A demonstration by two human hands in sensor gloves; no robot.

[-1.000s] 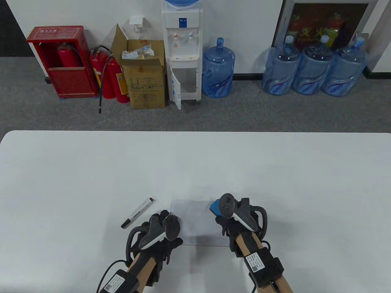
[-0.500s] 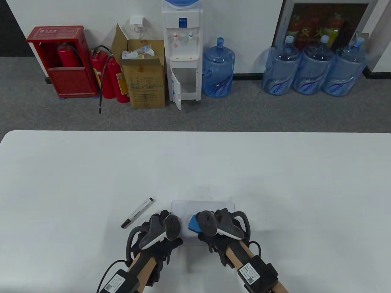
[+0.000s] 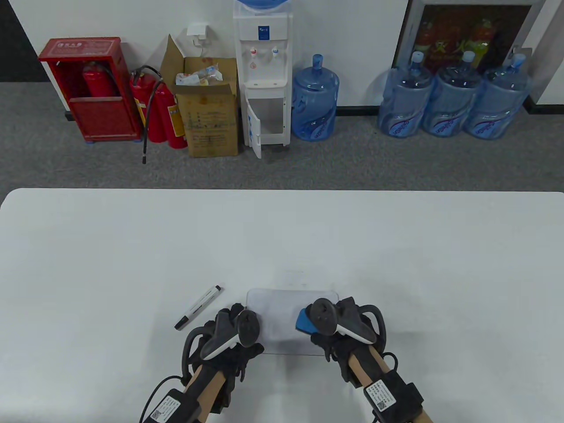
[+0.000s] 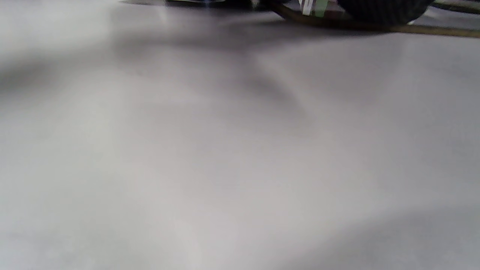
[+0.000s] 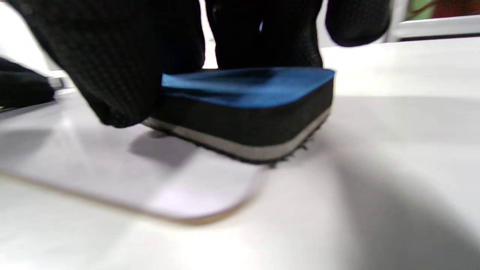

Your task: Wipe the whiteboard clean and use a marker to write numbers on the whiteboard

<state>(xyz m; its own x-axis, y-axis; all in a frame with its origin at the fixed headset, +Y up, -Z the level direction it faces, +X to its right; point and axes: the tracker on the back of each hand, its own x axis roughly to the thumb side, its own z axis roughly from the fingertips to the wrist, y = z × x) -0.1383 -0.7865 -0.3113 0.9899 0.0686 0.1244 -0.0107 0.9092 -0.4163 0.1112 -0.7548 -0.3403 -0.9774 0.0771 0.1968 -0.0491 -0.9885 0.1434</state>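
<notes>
A small whiteboard [image 3: 282, 324] lies flat near the table's front edge. My right hand [image 3: 328, 337] grips a blue-topped eraser [image 3: 303, 322] and holds it down on the board's right part. In the right wrist view the eraser [image 5: 247, 108] sits flat close to a rounded corner of the whiteboard [image 5: 150, 180], with gloved fingers [image 5: 112, 63] curled round it. My left hand [image 3: 231, 330] rests on the board's left edge and holds nothing. A black-and-white marker [image 3: 197, 307] lies on the table left of the board. The left wrist view shows only a blurred pale surface.
The white table [image 3: 132, 246] stretches far beyond the board on all sides. Behind it on the floor stand a water dispenser [image 3: 263, 75], several blue water jugs [image 3: 454, 101], a cardboard box [image 3: 207, 110] and red fire extinguishers [image 3: 158, 110].
My right hand swept the eraser from the board's far right corner down to the left-middle, then back toward the right. The left hand and marker stayed put.
</notes>
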